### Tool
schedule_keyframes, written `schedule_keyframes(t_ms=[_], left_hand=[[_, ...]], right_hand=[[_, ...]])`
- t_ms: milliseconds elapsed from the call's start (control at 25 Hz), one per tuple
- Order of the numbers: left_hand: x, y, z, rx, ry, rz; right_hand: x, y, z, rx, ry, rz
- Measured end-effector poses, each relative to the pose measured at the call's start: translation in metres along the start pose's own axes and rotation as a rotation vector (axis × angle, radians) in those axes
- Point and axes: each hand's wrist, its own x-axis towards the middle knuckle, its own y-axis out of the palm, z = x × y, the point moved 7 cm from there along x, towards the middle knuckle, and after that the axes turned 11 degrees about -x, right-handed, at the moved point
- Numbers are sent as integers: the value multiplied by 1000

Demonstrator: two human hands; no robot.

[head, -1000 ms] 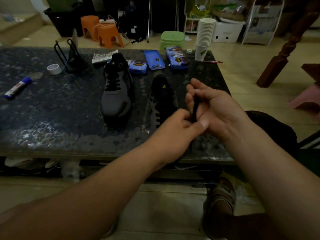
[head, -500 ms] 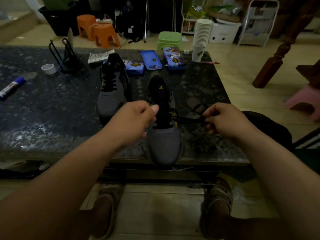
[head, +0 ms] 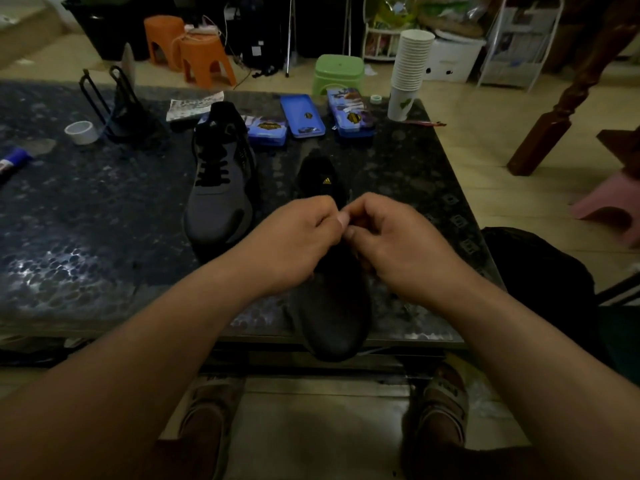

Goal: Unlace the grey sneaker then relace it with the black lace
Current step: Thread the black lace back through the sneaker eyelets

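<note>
A grey sneaker lies at the front edge of the dark table, toe toward me and poking over the edge; its black tongue with a yellow logo shows above my hands. My left hand and my right hand meet over its lacing area, fingertips curled and pinched together. The black lace is almost wholly hidden between the fingers. A second grey sneaker, laced in black, stands to the left.
At the table's back lie three blue cases, a stack of paper cups, a tape roll, a black wire stand and a marker. Stools stand on the floor beyond. My sandalled feet are under the table.
My hands were apart with the lace stretched between them; they have come together over the middle of the near sneaker, and the lace is hidden.
</note>
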Motion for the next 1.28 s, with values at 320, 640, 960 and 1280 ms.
schedule_keyframes(t_ms=[320, 640, 960, 1280], left_hand=[[37, -47, 8, 224, 114, -266], [63, -48, 19, 332, 0, -9], [56, -45, 24, 3, -105, 50], [59, -39, 50, -674, -127, -83]], right_hand=[[22, -19, -24, 31, 116, -195], [25, 10, -49, 599, 346, -59], [22, 14, -42, 663, 295, -24], [20, 22, -41, 591, 234, 17]])
